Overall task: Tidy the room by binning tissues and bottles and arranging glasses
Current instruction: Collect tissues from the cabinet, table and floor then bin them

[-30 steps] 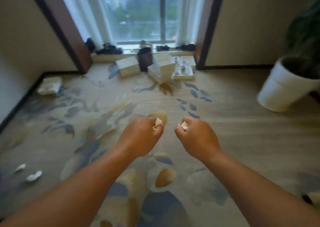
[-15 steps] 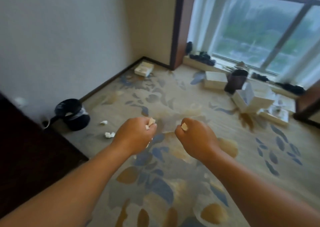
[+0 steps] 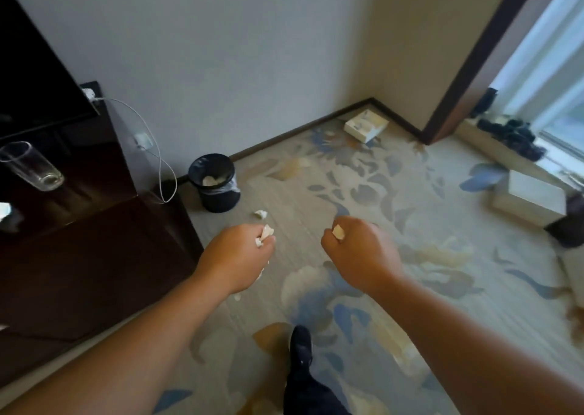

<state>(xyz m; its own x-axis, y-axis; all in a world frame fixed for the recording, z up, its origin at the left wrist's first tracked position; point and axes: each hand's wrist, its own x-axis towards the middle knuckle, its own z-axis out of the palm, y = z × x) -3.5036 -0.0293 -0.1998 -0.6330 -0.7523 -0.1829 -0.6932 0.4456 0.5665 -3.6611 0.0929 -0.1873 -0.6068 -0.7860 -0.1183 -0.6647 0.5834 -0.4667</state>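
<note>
My left hand (image 3: 240, 256) is a closed fist around a crumpled white tissue (image 3: 264, 233) that pokes out past the thumb. My right hand (image 3: 360, 253) is also fisted, with a small tissue scrap (image 3: 338, 232) showing at the thumb. Both hover over the carpet. A small black bin (image 3: 215, 182) with a dark liner stands by the wall ahead of my left hand, with white tissues inside. One loose tissue (image 3: 261, 214) lies on the carpet between the bin and my left hand. A tall clear glass (image 3: 31, 166) stands on the dark cabinet at left.
The dark wooden cabinet (image 3: 79, 256) fills the left side, with a black screen above and a white cable (image 3: 158, 155) hanging down the wall. White boxes lie in the corner (image 3: 366, 126) and at right (image 3: 531, 198). My shoe (image 3: 300, 348) is on the patterned carpet.
The view has swung left from the window toward the wall and cabinet. The bin and loose tissue are now nearer and ahead of my hands. Both fists stay closed on their tissues.
</note>
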